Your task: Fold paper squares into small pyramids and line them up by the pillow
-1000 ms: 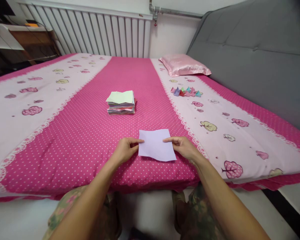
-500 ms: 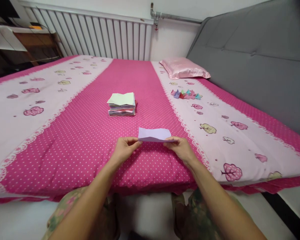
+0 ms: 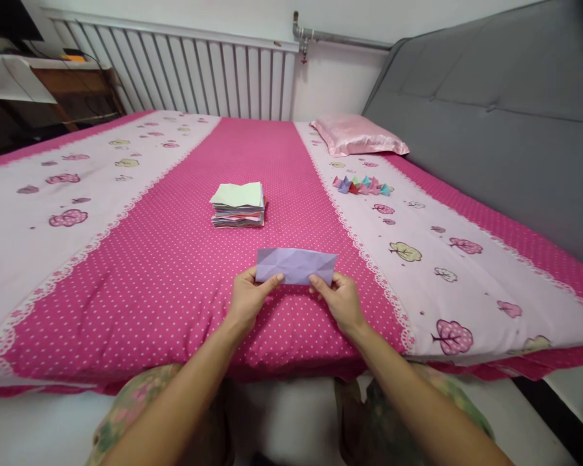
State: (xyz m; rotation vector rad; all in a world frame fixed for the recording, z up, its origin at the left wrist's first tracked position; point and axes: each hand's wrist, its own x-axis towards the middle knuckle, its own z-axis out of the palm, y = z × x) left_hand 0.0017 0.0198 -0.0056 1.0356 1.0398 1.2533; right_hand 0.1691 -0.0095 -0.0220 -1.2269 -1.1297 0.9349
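Observation:
A lilac sheet of paper (image 3: 296,265), folded into a creased strip, lies on the pink dotted bedspread (image 3: 175,259) near the front edge of the bed. My left hand (image 3: 247,299) pinches its lower left corner. My right hand (image 3: 339,299) pinches its lower right part, thumb on top. Both hands are closed on the paper.
A stack of coloured paper squares (image 3: 238,204) sits further back on the pink stripe. A row of small folded paper pieces (image 3: 363,186) lies to the right, near a pink pillow (image 3: 357,135). A grey headboard (image 3: 490,116) bounds the right side; a radiator (image 3: 175,71) stands behind.
The flat lilac sheet was lifted at its near edge and folded over away from me. It is now a narrow strip, and both hands have moved slightly inward along its near edge.

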